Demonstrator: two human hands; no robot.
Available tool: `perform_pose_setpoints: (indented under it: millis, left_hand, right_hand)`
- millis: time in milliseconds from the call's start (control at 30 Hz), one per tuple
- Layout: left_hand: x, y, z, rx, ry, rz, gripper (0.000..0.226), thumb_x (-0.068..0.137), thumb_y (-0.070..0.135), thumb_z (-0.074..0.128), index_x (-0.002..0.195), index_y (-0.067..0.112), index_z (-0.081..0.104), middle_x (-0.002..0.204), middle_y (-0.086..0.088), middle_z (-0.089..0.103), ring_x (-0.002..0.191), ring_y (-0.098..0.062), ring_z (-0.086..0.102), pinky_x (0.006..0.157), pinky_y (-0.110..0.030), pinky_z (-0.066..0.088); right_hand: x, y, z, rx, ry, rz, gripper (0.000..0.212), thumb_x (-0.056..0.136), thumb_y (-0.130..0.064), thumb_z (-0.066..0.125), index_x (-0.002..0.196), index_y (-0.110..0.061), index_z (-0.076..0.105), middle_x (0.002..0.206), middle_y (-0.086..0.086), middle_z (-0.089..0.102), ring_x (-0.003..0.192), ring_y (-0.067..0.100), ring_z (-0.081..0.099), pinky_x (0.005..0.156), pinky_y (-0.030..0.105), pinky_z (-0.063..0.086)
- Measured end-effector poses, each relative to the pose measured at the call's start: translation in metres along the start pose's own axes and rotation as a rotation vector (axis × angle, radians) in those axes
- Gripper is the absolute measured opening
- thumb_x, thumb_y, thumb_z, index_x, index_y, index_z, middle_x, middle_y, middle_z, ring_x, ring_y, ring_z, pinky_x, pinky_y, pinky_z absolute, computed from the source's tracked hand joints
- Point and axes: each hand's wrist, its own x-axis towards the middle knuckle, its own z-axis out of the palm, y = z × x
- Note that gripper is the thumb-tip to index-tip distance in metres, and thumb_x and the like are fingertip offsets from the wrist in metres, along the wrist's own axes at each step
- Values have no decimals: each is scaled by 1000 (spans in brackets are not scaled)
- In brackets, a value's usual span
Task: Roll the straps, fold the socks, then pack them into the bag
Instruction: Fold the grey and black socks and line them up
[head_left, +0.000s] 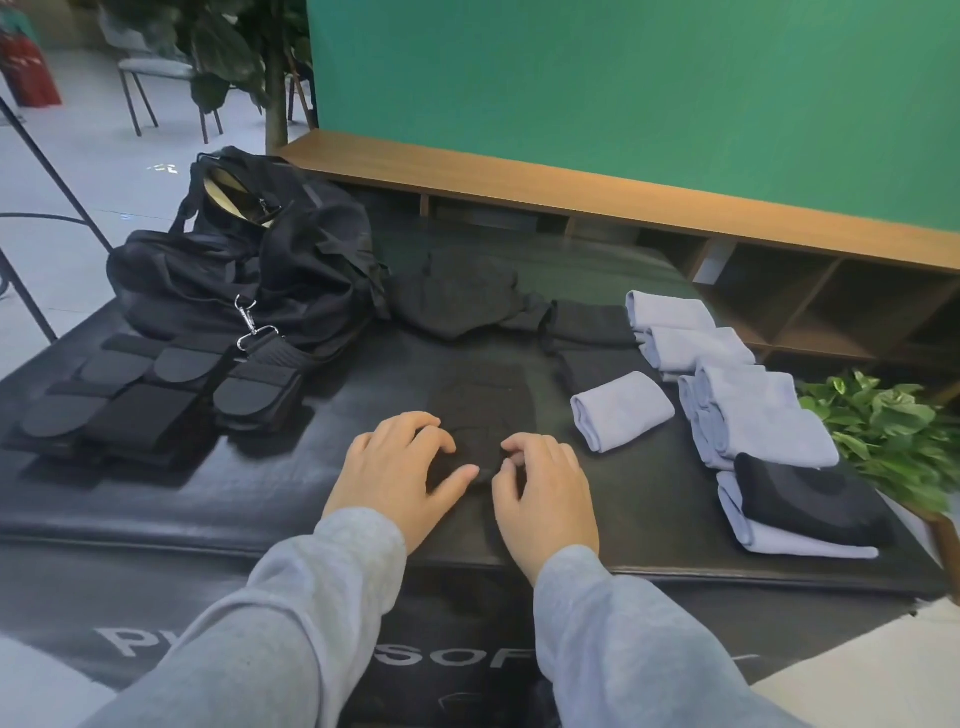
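Note:
A black sock (480, 400) lies flat on the black padded table (208, 499) straight in front of me. My left hand (400, 470) and my right hand (545, 486) both grip its near end, fingers curled over the rolled-up edge. Several black straps (150, 400) lie side by side at the left. Behind them stands the black bag (249, 265), its top open, with a metal clip (252, 322) hanging from it. More black socks (592, 332) lie farther back. Folded light-blue socks (621, 410) sit to the right.
A stack of light-blue socks (753, 410) and a black-and-blue folded pair (800, 506) line the table's right edge. A green plant (883, 431) stands just past that edge. A wooden shelf (675, 218) and green wall are behind; chairs stand far left.

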Motion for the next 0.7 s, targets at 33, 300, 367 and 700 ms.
perform_pose_setpoints:
  millis: [33,300,367,700]
  left_hand:
    - [1,1,-1,3,-21,-6,38,85,59,48,112,33,54,132,16,41,125,-5,35,105,-26,22]
    - [2,1,-2,23,-71,-30,40,82,60,52,114,36,49,137,18,36,128,-5,32,108,-28,23]
    - [2,0,-1,14,-63,-32,33,85,55,52,112,35,52,136,17,38,127,-5,34,107,-29,24]
    - [0,1,-3,-111,29,-53,22,98,28,40,114,20,54,127,11,51,114,-11,48,99,-25,30]
  right_hand:
    - [0,-1,0,-11,-10,-11,22,92,-23,47,113,-25,53,105,-15,49,105,8,44,93,23,37]
    - [1,-1,0,-53,-33,-36,21,93,-29,48,114,-28,53,110,-15,51,107,7,43,94,22,35]
    - [1,0,0,-64,-39,-34,19,95,-30,46,112,-27,55,110,-14,52,107,8,44,94,24,37]
    - [-2,1,-1,46,22,-45,5,93,-29,49,95,-26,45,94,-16,40,97,9,42,88,25,40]
